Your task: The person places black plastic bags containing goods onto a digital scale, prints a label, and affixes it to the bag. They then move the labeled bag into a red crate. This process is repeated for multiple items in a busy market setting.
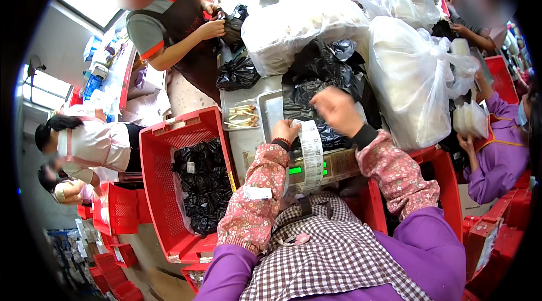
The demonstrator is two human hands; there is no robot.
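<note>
My left hand is closed, its fingertips pinching the top of a white strip of printed labels. The strip hangs down over the front of a scale with a green-lit display. To the right and slightly higher, my right hand is in the air over a black plastic bag. Its fingers look curled but are smeared by motion, and anything in them cannot be made out. One loose white label sticks to my left flowered sleeve.
Left of me, a red crate holds black bags. A small tray with pale sticks lies on the metal table. Large translucent bags stand at the back and right. Co-workers stand around; one in an apron handles a black bag.
</note>
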